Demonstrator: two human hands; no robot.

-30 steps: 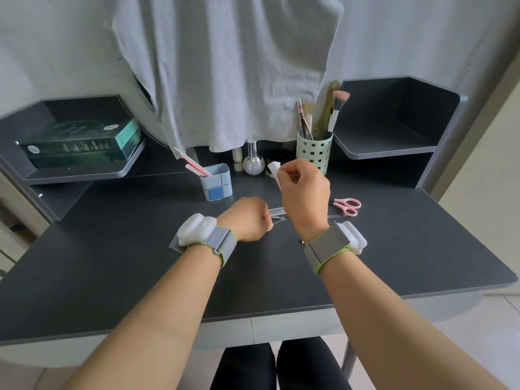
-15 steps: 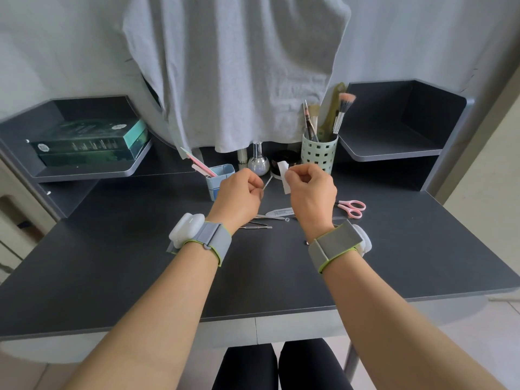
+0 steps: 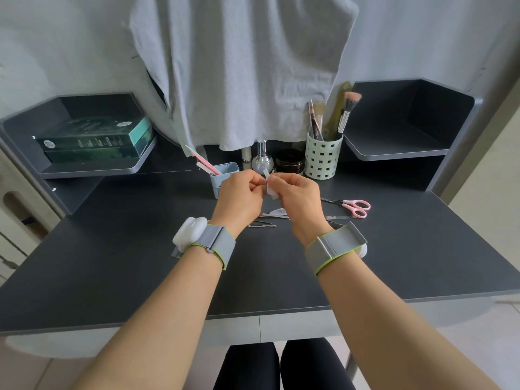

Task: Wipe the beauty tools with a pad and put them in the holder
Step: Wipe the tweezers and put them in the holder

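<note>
A: Left hand [image 3: 240, 199] pinches a thin metal tool [image 3: 272, 172], mostly hidden. Right hand [image 3: 299, 199] pinches the white pad [image 3: 271, 190] around it.

B: Judgement: slide pad along the full shaft. Green holder [image 3: 323, 157] stands beyond the right hand.

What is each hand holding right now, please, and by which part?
The right hand pinches a white pad near its top. The left hand grips a thin metal tool by its lower end; the grip itself is hidden.

Grey, green-edged wristbands [image 3: 218, 244]; black trousers [image 3: 275, 367]
</note>
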